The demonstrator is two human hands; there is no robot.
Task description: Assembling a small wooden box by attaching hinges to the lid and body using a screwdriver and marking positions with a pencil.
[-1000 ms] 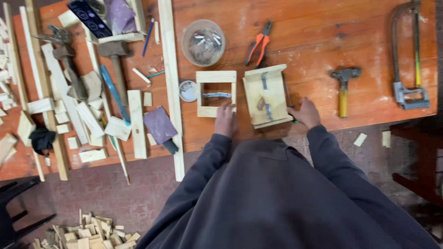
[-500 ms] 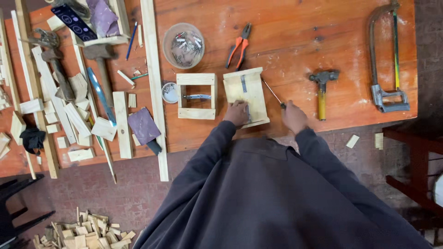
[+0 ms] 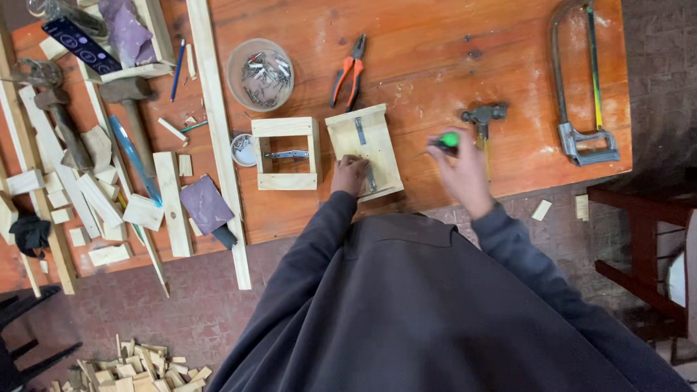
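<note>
Two hands are working at the near edge of the orange-stained worktop, and the right one has just changed its job. A moment ago the right hand was resting low beside the small wooden panel; half a second back it was already drawing away with a thin tool. Now it is lifted clear of the panel, off to the right near the hammer, and its grip is closed around a green-handled tool, apparently a screwdriver, though the shaft is blurred and hard to make out.

The left hand is staying where it was, fingers pressing down on the lower left part of the panel, holding it flat rather than clasping it. That panel is lying on the worktop with a metal strip fixed along its middle, just beside the open wooden frame, which is carrying a small metal hinge-like piece across its opening.

Judging from this, the panel is being steadied while the tool is being brought into play, so the work on the metal fitting looks under way rather than finished.

Behind the frame, a clear tub of screws is sitting within reach, red-handled pliers are lying next to it, and a hacksaw is resting at the far right.
</note>
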